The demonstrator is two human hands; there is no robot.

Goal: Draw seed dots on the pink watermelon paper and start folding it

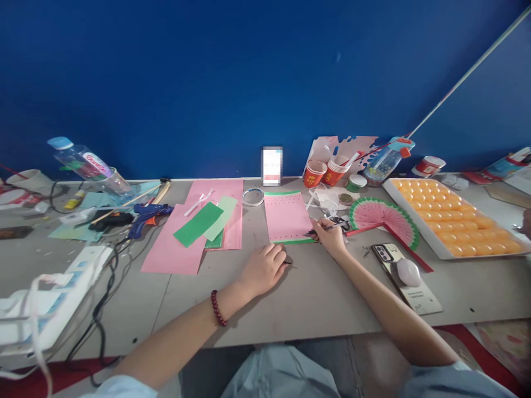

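Observation:
A pink sheet with green strips along two edges (286, 215) lies on the table before me, with rows of small dark dots near those edges. My right hand (331, 236) is closed around a dark pen (317, 230), its tip at the sheet's lower right corner. Just below the sheet's near edge rests my left hand (265, 268), fingers bent and together. A thin dark stick-like piece (287, 262) pokes out by its fingers; the rest is hidden. A pleated pink and green paper fan (385, 215) with red handles lies right of my right hand.
Left lie pink paper (174, 249), a green strip (198, 224), a blue glue gun (147, 215) and a power strip (68, 304). A tape roll (253, 197) sits behind. Right are red paper cups (315, 174), a phone (409, 282) and a tray of orange balls (398, 190).

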